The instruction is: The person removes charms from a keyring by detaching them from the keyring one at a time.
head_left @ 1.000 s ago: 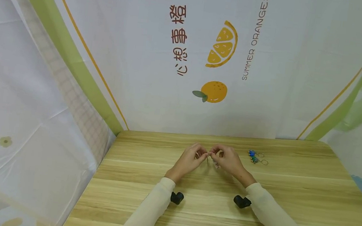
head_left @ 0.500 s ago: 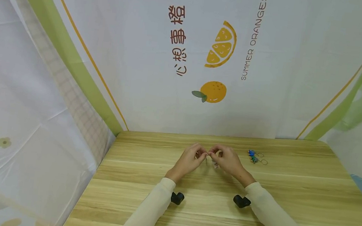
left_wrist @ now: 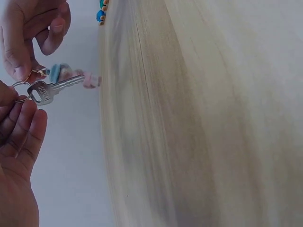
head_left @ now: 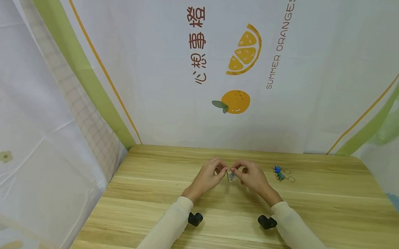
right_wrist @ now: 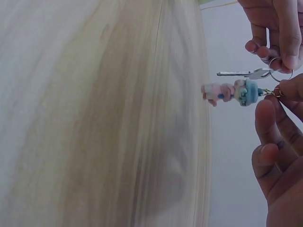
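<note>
My left hand (head_left: 210,178) and right hand (head_left: 251,178) meet fingertip to fingertip above the table. Between the left thumb and fingers is a thin silver key ring (right_wrist: 289,79), with a silver key (left_wrist: 43,93) hanging from it. My right hand pinches the gold clasp (right_wrist: 271,92) of a small figure charm (right_wrist: 250,92), pink with a light-blue top. Key and charm hang side by side, the key partly overlapping the charm in the left wrist view. Part of the ring is hidden behind the fingertips.
Two more figure keychains, one blue (head_left: 277,169) and one green (head_left: 280,176), lie with their rings on the wooden table (head_left: 223,242) to the right of the hands. Printed cloth (head_left: 146,73) hangs behind the table and along both sides.
The charm has swung left, out from under my right fingers, and now hangs close by the key. Both hands stay in nearly the same place, fingertips together.
</note>
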Motion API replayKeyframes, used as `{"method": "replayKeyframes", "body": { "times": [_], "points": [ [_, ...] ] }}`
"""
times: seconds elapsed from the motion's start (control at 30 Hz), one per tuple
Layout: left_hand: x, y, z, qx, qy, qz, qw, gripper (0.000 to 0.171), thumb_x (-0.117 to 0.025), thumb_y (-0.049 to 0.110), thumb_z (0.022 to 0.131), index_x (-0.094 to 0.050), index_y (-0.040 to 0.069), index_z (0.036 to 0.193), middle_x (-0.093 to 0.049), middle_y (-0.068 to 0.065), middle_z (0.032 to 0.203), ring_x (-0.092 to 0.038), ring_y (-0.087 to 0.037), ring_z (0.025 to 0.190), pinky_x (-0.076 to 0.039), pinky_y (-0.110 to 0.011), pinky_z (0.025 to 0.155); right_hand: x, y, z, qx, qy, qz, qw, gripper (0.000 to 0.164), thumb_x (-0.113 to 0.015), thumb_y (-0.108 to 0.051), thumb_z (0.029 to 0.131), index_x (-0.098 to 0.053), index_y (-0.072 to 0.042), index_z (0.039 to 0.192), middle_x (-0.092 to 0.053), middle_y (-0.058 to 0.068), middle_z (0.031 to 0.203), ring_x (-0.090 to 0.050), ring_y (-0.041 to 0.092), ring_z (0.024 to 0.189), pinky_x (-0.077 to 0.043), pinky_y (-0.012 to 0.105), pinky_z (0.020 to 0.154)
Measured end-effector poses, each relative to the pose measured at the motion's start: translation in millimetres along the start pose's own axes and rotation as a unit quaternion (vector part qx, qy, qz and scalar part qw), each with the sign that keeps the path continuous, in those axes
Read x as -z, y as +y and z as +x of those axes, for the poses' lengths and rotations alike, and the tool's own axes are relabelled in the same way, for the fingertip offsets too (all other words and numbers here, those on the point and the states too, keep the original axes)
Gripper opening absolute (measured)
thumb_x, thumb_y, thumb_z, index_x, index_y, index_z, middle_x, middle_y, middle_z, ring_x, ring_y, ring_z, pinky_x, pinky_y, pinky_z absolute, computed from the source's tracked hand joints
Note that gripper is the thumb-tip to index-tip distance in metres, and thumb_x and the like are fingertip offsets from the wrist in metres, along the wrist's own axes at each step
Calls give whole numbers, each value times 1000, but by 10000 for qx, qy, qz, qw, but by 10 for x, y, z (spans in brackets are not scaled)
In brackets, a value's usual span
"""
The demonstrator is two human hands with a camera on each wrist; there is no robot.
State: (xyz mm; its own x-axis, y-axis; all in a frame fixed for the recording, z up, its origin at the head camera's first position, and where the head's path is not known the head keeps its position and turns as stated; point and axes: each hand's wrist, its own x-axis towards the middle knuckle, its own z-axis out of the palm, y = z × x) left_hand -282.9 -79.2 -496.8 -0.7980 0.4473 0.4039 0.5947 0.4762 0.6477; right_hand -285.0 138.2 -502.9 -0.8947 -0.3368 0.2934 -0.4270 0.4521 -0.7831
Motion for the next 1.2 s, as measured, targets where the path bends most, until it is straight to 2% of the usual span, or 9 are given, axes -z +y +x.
{"method": "replayKeyframes", "body": {
  "times": [0.17,0.4,0.67,0.97,1.2],
  "points": [
    [11,-10,-16,-3,-9,-23,10000,12,-63,12,109,-70,3,113,-70,-8,104,-65,-14,87,-58,-22,78,-14,-6,-5,75,15,86,9999,10,-70,-20,105,-75,-11,107,-75,9,92,-63,32,52,-46,28,45],
    [24,-17,-15,64,-67,2,10000,11,-64,10,108,-71,4,115,-70,-8,107,-66,-15,89,-58,-22,79,-28,-30,-1,28,89,-37,9999,9,-70,-19,105,-75,-12,106,-71,9,86,-59,20,50,-47,29,47],
    [38,-5,-20,48,-90,49,9999,14,-63,14,109,-71,6,117,-70,-6,107,-67,-15,91,-59,-24,81,-35,-66,-4,61,122,-321,9994,7,-72,-19,104,-75,-13,105,-71,5,92,-56,8,50,-48,28,47],
    [52,29,-4,181,-244,55,9995,13,-64,18,109,-72,8,114,-71,-6,108,-68,-15,94,-59,-24,82,-26,-58,3,313,182,-432,9984,5,-73,-16,103,-76,-12,104,-72,6,90,-55,5,50,-48,26,47],
    [46,38,4,160,-245,278,9992,14,-65,18,109,-73,8,112,-72,-6,106,-68,-15,91,-58,-23,80,-30,-72,15,366,273,-560,9974,4,-75,-16,102,-76,-12,102,-73,4,89,-53,4,50,-45,25,47]
  ]
}}
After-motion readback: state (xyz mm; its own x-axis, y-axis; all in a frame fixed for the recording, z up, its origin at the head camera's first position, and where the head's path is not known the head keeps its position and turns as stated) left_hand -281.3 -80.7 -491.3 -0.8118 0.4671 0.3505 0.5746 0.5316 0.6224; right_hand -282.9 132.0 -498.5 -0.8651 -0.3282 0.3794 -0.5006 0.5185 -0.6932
